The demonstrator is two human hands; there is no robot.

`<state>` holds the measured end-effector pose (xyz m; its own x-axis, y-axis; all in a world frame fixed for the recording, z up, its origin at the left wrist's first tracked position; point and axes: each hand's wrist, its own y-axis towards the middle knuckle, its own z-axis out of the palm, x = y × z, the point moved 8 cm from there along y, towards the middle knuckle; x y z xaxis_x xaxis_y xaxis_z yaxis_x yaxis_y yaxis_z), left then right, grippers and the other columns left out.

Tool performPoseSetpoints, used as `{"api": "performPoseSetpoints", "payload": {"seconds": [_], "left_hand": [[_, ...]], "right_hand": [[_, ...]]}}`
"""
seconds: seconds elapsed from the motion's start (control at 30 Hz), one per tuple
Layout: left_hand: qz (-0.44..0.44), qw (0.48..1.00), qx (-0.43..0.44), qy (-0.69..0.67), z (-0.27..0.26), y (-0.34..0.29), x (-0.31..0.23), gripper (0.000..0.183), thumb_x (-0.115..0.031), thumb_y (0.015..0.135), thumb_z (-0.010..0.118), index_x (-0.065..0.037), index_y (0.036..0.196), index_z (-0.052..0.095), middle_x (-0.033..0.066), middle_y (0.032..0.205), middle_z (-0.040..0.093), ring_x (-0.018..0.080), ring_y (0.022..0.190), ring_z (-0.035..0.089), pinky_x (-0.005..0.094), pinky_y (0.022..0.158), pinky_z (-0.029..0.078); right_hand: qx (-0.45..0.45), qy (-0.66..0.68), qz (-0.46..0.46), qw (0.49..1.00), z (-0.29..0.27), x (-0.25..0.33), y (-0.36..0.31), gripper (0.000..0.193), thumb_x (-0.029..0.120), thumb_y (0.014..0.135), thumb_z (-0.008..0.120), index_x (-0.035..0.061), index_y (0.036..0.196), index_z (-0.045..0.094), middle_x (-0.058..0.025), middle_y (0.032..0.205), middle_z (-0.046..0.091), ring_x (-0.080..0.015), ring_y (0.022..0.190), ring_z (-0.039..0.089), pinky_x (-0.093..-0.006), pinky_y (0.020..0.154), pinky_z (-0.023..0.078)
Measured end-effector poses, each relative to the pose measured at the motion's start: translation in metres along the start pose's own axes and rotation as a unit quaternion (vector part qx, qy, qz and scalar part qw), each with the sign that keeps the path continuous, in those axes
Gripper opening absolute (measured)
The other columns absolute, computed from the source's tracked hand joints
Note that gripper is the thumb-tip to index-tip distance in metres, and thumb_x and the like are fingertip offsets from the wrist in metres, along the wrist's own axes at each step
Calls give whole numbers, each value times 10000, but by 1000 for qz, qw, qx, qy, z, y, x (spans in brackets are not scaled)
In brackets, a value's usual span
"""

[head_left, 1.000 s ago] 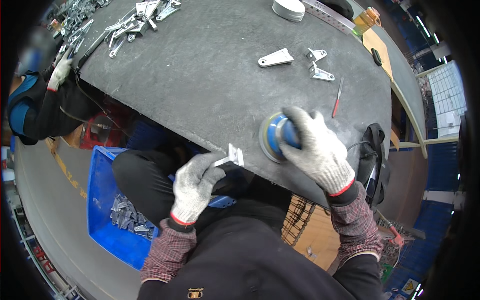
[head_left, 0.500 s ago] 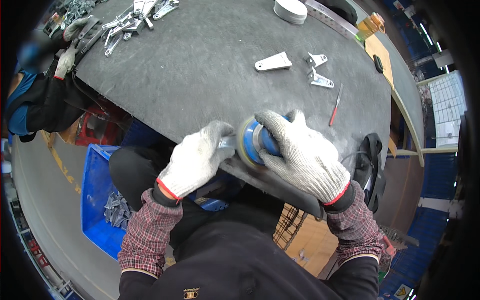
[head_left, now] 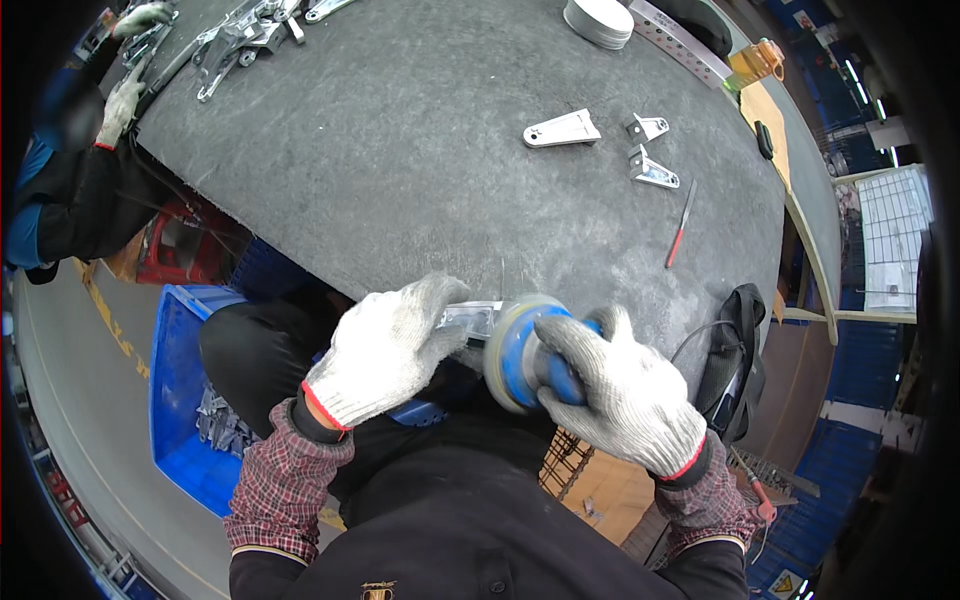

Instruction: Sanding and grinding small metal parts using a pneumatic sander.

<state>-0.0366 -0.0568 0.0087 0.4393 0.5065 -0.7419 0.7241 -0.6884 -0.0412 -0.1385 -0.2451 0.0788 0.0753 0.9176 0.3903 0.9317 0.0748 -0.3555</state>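
Observation:
My left hand [head_left: 385,350], in a white knitted glove with a red cuff edge, pinches a silver metal bracket [head_left: 474,318] at the table's near edge. My right hand [head_left: 632,392], gloved alike, grips a blue round power sander [head_left: 518,358]. The sander is tilted on its side, its pad toward the bracket's right end; whether they touch I cannot tell. Beyond my hands lie a larger silver bracket [head_left: 562,130], two small angled brackets [head_left: 653,168] and a thin file with a red handle [head_left: 675,246].
Silver brackets are heaped [head_left: 245,38] at the table's far left, near a gloved co-worker [head_left: 75,200]. White discs [head_left: 598,20] are stacked at the back. A blue bin [head_left: 178,400] of metal parts stands left of my knee; a black bag [head_left: 735,360] hangs at the right edge.
Both my hands have come nearer to my body, and the sander has swung down and slightly right, exposing more of the bracket. The co-worker's hands have shifted. The whole view has moved slightly.

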Motion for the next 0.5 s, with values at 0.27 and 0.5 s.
{"api": "performPoseSetpoints", "payload": {"seconds": [0.27,0.5], "left_hand": [[-62,996,50,-51,-2,9,1,357,-222,989,792,-114,1322,719,188,1064,830,415,1018,809,478,859,629],[-101,992,75,3,2,10,6,355,-264,1000,778,-102,1309,711,194,1093,834,420,1037,809,484,882,619]], "right_hand": [[-79,-14,3,997,-3,-1,14,706,326,921,866,249,1567,592,-328,1312,630,-503,930,796,-548,798,678],[-159,-58,-15,986,-26,-2,38,700,290,952,839,229,1583,540,-304,1251,656,-472,908,805,-525,770,672]]}}
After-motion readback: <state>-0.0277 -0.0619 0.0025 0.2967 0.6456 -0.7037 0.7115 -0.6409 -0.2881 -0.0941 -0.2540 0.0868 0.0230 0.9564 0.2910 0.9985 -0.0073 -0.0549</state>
